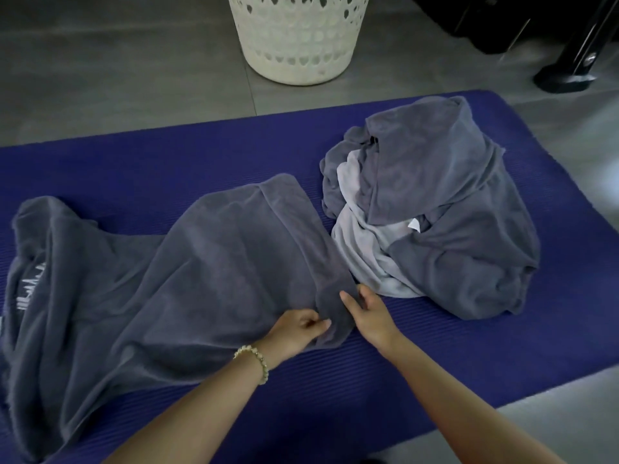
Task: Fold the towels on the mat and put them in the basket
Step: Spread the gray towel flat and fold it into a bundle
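A large dark grey towel [174, 262] lies spread and rumpled across the left and middle of the blue mat [435, 356]. My left hand [298, 329], with a bead bracelet at the wrist, pinches the towel's near right corner. Just to its right, my right hand [368, 313] grips the same corner edge between thumb and fingers. A heap of dark grey and pale grey towels [435, 209] sits crumpled on the right part of the mat. The white perforated basket [298, 38] stands on the floor beyond the mat's far edge.
Grey tiled floor [117, 72] surrounds the mat. A black stand foot and dark furniture [569, 61] occupy the far right corner. Bare mat lies between the spread towel and the basket.
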The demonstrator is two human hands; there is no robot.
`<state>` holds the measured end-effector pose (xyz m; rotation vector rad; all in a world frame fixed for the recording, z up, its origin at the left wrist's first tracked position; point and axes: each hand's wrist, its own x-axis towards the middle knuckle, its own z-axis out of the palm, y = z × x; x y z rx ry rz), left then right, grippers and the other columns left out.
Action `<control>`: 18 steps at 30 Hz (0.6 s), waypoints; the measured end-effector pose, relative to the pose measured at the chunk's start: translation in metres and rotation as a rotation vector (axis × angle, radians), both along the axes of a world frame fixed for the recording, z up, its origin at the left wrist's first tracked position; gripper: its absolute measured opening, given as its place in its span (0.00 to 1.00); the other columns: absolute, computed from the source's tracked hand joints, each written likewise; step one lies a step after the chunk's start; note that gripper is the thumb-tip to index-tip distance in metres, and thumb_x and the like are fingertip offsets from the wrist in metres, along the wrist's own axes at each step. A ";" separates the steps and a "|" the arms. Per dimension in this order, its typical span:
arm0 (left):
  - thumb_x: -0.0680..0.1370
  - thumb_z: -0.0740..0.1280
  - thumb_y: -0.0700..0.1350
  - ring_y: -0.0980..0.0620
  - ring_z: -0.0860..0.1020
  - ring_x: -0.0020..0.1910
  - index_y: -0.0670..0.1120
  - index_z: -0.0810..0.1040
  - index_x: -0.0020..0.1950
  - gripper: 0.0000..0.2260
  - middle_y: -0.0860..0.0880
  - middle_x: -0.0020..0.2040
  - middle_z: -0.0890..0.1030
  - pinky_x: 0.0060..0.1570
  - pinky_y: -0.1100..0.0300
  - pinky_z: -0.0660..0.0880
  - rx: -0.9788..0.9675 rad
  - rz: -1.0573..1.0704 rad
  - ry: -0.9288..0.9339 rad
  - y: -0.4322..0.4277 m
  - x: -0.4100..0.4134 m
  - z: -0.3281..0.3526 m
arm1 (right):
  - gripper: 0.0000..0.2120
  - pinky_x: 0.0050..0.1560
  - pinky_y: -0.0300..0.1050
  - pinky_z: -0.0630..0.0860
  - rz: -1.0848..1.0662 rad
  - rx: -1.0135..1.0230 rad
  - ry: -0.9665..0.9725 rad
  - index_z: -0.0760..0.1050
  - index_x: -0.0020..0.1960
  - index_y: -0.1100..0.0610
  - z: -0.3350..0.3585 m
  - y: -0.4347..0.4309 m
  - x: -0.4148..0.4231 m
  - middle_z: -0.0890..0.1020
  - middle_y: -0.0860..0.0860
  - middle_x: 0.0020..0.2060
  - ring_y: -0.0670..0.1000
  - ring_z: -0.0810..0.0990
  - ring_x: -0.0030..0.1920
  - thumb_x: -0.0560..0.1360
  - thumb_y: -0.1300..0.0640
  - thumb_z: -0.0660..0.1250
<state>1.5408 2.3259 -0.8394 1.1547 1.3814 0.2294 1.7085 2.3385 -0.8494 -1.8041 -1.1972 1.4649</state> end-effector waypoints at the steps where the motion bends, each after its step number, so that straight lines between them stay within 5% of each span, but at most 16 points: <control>1: 0.80 0.65 0.49 0.59 0.76 0.37 0.47 0.76 0.39 0.11 0.53 0.36 0.78 0.44 0.69 0.73 -0.032 0.033 -0.046 0.000 0.001 0.001 | 0.09 0.43 0.43 0.75 0.001 0.052 -0.042 0.73 0.46 0.62 0.001 -0.004 0.000 0.80 0.55 0.39 0.47 0.78 0.41 0.79 0.56 0.64; 4: 0.80 0.63 0.51 0.57 0.79 0.46 0.47 0.77 0.54 0.09 0.50 0.49 0.81 0.48 0.68 0.76 -0.127 0.117 -0.126 0.000 0.000 0.004 | 0.12 0.37 0.39 0.72 -0.040 0.107 -0.049 0.70 0.39 0.58 0.009 -0.008 0.005 0.75 0.49 0.31 0.43 0.75 0.33 0.78 0.55 0.66; 7: 0.79 0.65 0.50 0.54 0.81 0.47 0.49 0.78 0.50 0.06 0.48 0.50 0.83 0.49 0.65 0.77 -0.253 0.141 -0.204 -0.002 0.001 0.003 | 0.12 0.38 0.42 0.75 -0.072 0.046 0.071 0.73 0.42 0.63 0.013 -0.012 0.012 0.79 0.57 0.33 0.48 0.78 0.35 0.75 0.54 0.70; 10: 0.78 0.68 0.47 0.52 0.82 0.50 0.44 0.80 0.53 0.09 0.46 0.51 0.84 0.52 0.64 0.78 -0.356 0.110 -0.217 -0.014 0.006 -0.001 | 0.14 0.38 0.46 0.76 -0.066 0.041 -0.015 0.73 0.41 0.66 0.002 -0.027 0.024 0.80 0.63 0.33 0.52 0.78 0.34 0.72 0.56 0.73; 14: 0.77 0.69 0.43 0.54 0.81 0.44 0.39 0.79 0.57 0.11 0.44 0.49 0.82 0.43 0.69 0.78 -0.266 0.176 -0.088 -0.031 0.010 -0.010 | 0.10 0.39 0.40 0.75 0.082 -0.067 -0.202 0.73 0.43 0.55 -0.012 -0.034 0.035 0.79 0.51 0.36 0.50 0.79 0.40 0.71 0.54 0.75; 18: 0.77 0.68 0.46 0.57 0.80 0.40 0.44 0.78 0.57 0.11 0.49 0.46 0.83 0.38 0.69 0.75 -0.098 0.142 0.045 -0.017 -0.021 0.003 | 0.18 0.45 0.43 0.75 0.185 0.116 -0.380 0.71 0.58 0.53 0.002 -0.018 0.019 0.77 0.46 0.45 0.46 0.76 0.43 0.72 0.51 0.73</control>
